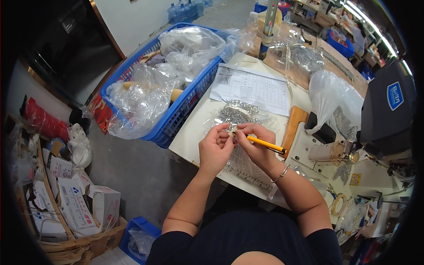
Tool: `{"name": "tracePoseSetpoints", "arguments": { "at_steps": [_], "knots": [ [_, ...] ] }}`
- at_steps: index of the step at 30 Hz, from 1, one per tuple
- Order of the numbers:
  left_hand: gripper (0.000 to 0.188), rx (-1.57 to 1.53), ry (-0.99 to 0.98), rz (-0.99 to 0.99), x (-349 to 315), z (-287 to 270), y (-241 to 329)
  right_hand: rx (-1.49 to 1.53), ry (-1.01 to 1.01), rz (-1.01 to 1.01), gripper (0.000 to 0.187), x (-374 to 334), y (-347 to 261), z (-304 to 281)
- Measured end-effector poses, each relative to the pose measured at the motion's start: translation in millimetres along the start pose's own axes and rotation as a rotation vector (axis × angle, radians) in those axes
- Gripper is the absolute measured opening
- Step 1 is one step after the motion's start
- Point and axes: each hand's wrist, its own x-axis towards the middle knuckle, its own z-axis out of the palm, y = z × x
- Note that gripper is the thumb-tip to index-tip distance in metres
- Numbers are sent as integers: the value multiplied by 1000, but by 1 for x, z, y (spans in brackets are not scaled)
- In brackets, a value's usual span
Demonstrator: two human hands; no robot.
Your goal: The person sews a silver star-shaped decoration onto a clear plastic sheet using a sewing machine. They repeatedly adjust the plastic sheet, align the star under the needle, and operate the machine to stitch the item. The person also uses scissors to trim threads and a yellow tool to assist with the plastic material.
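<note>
My left hand [214, 148] and my right hand [257, 145] meet over the white worktable, fingertips pinched together. Between them is a small pale piece [232, 131] with a dark spot; its kind is too small to make out. A yellow pen [266, 144] with a black end also lies in my right hand, pointing off to the right. Just beyond my fingers, a heap of small shiny metal pieces [234, 114] rests on clear plastic. Under my hands, more clear plastic and a ruler [247, 178] lie along the table's near edge.
Left of the table stands a blue basket [193, 100] full of plastic-wrapped things. A printed sheet [251, 87] lies behind the metal pieces. At right are a wooden strip [294, 131], a plastic bag [331, 97] and a dark-topped machine [388, 110]. Cartons [75, 203] fill the lower left.
</note>
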Motion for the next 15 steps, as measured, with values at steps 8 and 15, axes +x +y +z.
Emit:
{"name": "tracePoseSetpoints", "arguments": {
  "at_steps": [8, 15],
  "knots": [
    [31, -20, 3, 17, 0, 0, -2, 36, -28, -20, 7, -1, 3, 0],
    [32, -26, 1, -1, -1, 1, 2, 137, 56, 198, 6, -1, 2, 0]
  ]
}}
